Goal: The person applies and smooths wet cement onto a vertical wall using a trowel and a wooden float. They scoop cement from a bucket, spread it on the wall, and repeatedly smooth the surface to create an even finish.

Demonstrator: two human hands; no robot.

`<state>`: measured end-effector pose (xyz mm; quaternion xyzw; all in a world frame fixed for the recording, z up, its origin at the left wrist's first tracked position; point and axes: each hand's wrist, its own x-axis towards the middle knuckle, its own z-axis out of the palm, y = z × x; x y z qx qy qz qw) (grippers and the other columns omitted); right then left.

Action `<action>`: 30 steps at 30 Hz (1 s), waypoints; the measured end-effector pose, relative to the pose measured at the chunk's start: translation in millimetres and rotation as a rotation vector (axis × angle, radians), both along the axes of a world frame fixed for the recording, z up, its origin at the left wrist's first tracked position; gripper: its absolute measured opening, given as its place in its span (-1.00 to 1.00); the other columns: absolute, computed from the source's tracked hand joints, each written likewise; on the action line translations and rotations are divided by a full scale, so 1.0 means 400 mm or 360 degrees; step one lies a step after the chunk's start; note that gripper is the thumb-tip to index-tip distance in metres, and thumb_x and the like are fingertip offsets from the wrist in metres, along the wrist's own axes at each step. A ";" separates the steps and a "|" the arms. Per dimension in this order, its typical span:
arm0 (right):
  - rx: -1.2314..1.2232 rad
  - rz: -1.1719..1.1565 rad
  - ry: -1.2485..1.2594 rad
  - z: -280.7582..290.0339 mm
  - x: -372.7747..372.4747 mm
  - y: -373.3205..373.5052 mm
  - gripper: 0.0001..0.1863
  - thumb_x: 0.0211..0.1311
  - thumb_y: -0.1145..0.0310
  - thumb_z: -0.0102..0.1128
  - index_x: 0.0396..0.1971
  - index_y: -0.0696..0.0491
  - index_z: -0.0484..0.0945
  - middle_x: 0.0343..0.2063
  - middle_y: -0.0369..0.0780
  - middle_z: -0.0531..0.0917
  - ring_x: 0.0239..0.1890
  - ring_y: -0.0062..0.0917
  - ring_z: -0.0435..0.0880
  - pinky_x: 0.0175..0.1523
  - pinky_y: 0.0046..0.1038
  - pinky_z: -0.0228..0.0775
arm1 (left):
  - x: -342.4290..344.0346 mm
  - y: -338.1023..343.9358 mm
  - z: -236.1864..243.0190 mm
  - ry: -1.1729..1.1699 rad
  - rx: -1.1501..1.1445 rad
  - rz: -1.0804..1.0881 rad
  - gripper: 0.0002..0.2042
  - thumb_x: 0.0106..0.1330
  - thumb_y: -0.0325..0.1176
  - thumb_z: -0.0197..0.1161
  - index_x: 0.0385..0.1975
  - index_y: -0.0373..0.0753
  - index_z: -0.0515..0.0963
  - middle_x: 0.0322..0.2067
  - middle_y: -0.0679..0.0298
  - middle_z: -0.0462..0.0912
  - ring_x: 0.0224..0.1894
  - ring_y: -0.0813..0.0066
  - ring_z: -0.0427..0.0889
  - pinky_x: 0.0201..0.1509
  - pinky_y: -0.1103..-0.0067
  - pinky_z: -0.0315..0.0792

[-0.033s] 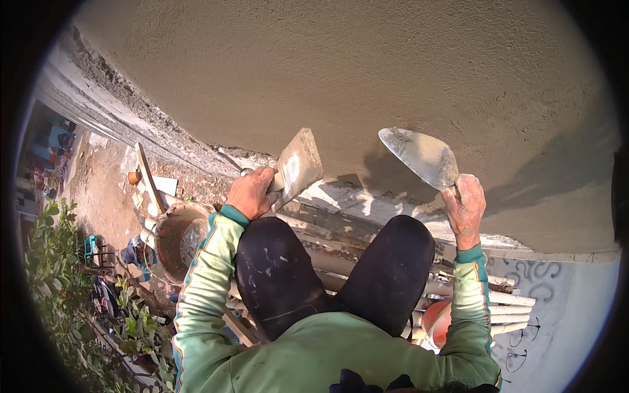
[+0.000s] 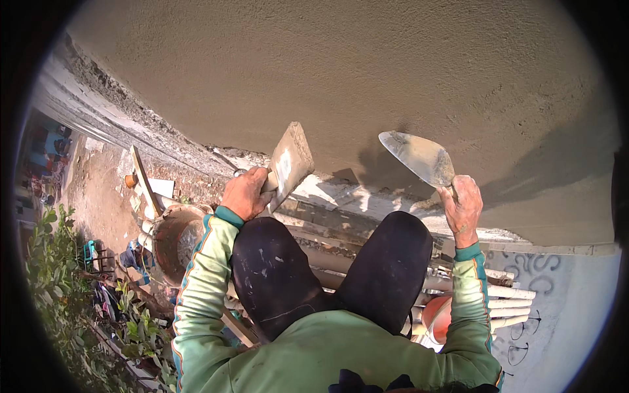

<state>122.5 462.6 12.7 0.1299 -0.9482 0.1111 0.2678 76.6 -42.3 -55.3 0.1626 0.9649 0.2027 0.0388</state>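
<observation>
My left hand is closed round the handle of a plastering float, a flat rectangular board smeared with pale mortar and tilted on edge. Beyond it rises a wall of wet grey-brown plaster. On the other side, my right hand grips the handle of a pointing trowel, whose rounded blade points up and left. Grey mortar coats part of that blade. It casts a shadow on the plaster; whether the blade touches the wall I cannot tell.
My dark-trousered knees are bent below the hands, above bamboo poles. A round tub with grey mortar stands by my left forearm. An orange-red bucket is beside my right arm. Leafy plants grow at far left.
The float has shifted slightly left and upward, and its board stands a little steeper. The trowel and right hand have barely moved; both hands keep their grip.
</observation>
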 end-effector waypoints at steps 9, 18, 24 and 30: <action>-0.0296 -0.0290 -0.0666 -0.160 0.040 0.155 -0.64 0.32 0.14 0.41 -0.14 0.15 0.69 -0.23 -0.01 0.70 -0.16 0.01 0.67 -0.03 -0.14 0.52 | -0.011 0.042 0.028 -0.0111 -0.0002 -0.0006 -0.61 0.18 -0.18 0.53 -0.23 -0.26 0.48 -0.21 0.04 0.67 -0.15 -0.15 0.71 -0.10 0.13 0.58; -0.1288 -0.0220 -0.0968 -0.105 -0.033 0.283 -0.72 0.44 0.24 0.39 -0.12 0.18 0.73 -0.45 -0.46 0.54 -0.38 -0.77 0.39 -0.26 -0.60 0.26 | -0.008 0.035 0.023 -0.0180 -0.0041 0.0084 -0.59 0.18 -0.15 0.54 -0.24 -0.27 0.47 -0.26 0.00 0.67 -0.15 -0.17 0.70 -0.09 0.12 0.55; -0.1190 -0.0178 -0.0583 -0.090 0.031 0.261 -0.67 0.52 0.19 0.30 -0.04 0.18 0.69 -0.37 -0.42 0.56 -0.38 -0.73 0.41 -0.25 -0.59 0.29 | -0.006 0.023 -0.008 -0.0142 -0.0031 0.0093 -0.58 0.19 -0.13 0.53 -0.26 -0.28 0.46 -0.27 -0.04 0.66 -0.15 -0.21 0.68 -0.10 0.10 0.53; -0.1235 -0.0256 -0.0715 -0.167 0.004 0.344 -0.71 0.53 0.22 0.29 -0.09 0.18 0.67 -0.42 -0.38 0.61 -0.38 -0.67 0.50 -0.21 -0.55 0.37 | -0.007 0.018 -0.023 0.0125 0.0170 0.0148 -0.60 0.19 -0.18 0.54 -0.27 -0.29 0.46 -0.31 -0.04 0.64 -0.19 -0.21 0.66 -0.16 0.11 0.51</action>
